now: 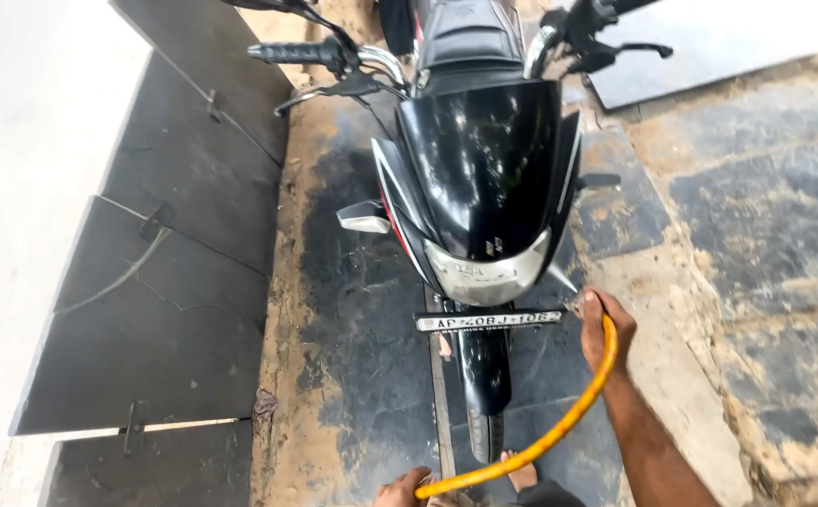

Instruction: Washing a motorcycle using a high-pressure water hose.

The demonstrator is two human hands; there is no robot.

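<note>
dark wall slabs [174, 310] — wet stone floor [766, 235]

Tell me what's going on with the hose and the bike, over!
Right hand grips yellow rubber hose near its nozzle, spraying at black motorcycle's headlight. Left hand holds hose lower down. Nothing between nozzle and motorcycle.

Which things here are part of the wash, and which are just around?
In use:
- yellow hose, its end in the right hand, lower down in the left hand
- black motorcycle, spray aimed at its headlight

Just around:
- dark slabs leaning on the wall at left
- wet stone floor
- bare foot
</note>
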